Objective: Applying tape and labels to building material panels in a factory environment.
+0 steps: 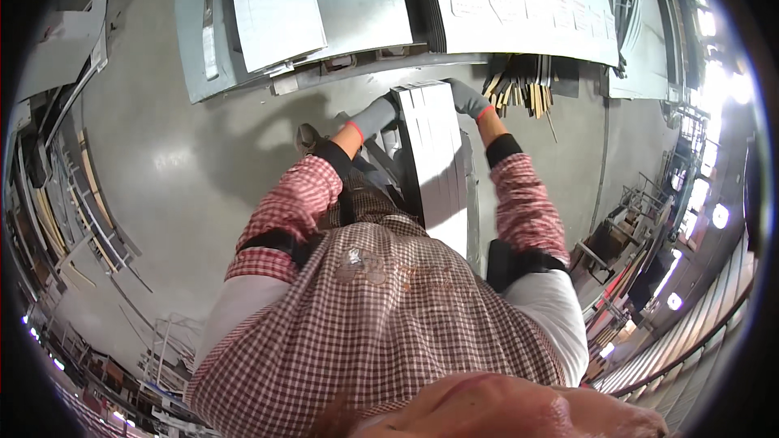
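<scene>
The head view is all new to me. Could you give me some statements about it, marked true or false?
1. The left hand and the right hand both wear grey gloves. True.
2. Both hands are at the near end of the long white pieces. False: both hands are at the far end.
3. Red-checked sleeves cover part of both forearms. True.
4. The apron is plain blue. False: the apron is checked in brown and white.
5. The cluster of thin strips is right of the long white pieces. True.
</scene>
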Motion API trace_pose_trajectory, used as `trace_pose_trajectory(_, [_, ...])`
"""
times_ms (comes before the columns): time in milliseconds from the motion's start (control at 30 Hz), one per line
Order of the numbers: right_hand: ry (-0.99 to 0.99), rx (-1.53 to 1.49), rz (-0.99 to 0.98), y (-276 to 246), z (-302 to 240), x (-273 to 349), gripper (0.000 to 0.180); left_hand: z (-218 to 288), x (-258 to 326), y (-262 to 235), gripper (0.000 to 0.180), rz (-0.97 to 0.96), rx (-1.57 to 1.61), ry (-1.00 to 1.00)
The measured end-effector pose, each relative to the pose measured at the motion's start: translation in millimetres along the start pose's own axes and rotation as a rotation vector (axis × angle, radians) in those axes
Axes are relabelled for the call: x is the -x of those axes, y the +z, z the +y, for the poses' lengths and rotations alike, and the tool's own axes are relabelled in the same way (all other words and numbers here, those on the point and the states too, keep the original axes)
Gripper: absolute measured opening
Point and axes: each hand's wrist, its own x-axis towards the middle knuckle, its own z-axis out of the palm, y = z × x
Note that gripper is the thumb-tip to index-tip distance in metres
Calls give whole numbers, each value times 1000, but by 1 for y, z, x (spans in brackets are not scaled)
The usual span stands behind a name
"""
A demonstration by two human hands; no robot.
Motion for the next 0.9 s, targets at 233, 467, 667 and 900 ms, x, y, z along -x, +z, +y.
trace_pose_trajectory(233, [285,-462,559,12,-85,55,31,-44,0,34,34,-219,-413,249])
trace_pose_trajectory(467, [476,538,554,60,-193,83,98,-61,74,-39,26,-41,-128,329])
trace_pose_trajectory(667, [225,-282,405,60,-121,114,75,83,16,66,38,11,-296,144])
trace_pose_trajectory(900, [257,-118,225,-19,-173,111,37,81,21,60,31,26,-948,278])
